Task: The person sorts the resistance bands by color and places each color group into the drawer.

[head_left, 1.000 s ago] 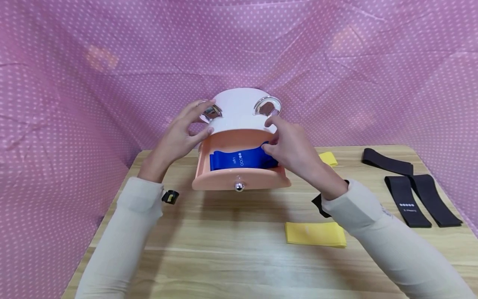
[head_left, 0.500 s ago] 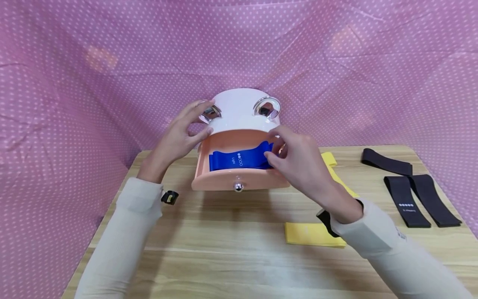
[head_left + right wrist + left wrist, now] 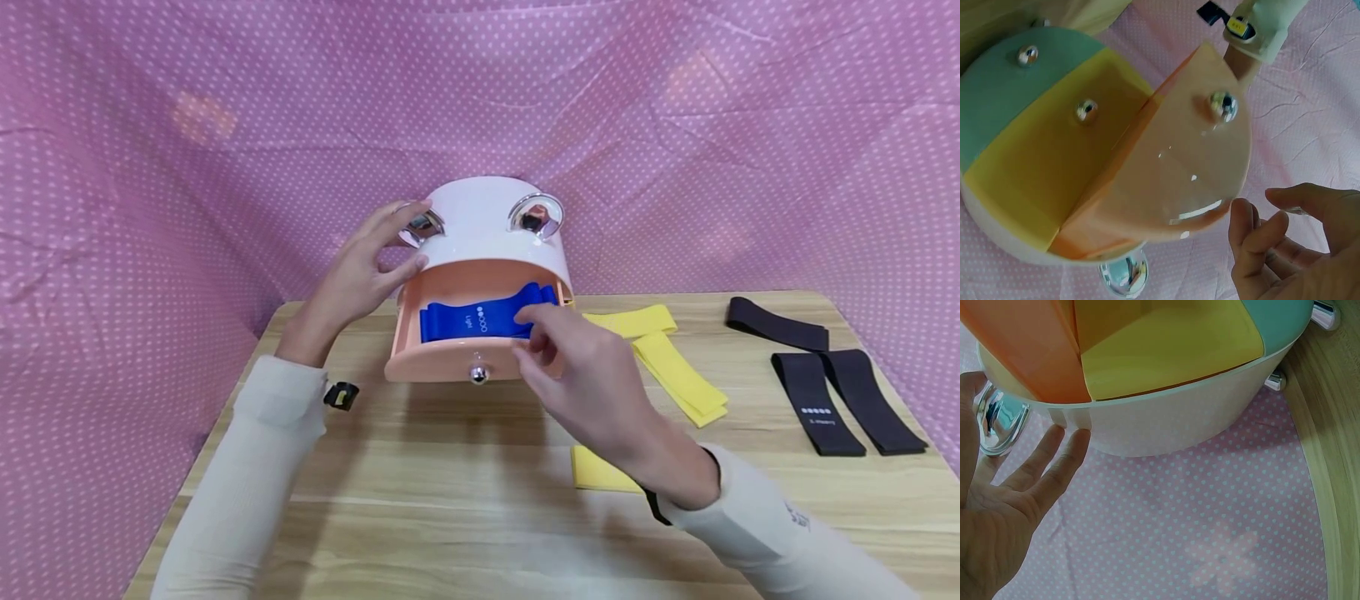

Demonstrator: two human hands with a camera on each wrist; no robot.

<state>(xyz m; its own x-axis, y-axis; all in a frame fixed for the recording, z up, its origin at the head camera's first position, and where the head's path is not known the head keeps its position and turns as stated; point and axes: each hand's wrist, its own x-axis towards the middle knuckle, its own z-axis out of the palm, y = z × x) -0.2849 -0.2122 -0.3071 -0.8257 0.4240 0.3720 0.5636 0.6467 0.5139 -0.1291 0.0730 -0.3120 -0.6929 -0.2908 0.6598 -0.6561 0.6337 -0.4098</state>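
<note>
A white storage box with chrome ear-like loops stands at the back of the table. Its orange drawer is pulled out, and a folded blue resistance band marked "Light" lies inside. My left hand rests with spread fingers against the box by the left loop; in the left wrist view, fingertips touch the white wall. Over the drawer's right front corner is my right hand, fingers loosely bent. The right wrist view shows its thumb and fingers apart, nothing between them, close to the drawer front.
Yellow bands lie right of the box, and another yellow band is partly hidden under my right wrist. Several black bands lie at the table's right. Yellow and green drawers sit below the orange one. Pink dotted cloth hangs behind.
My right hand has moved off the blue band's right end, down and toward the drawer's front edge, its fingers apart from the band. My left hand has stayed on the box.
</note>
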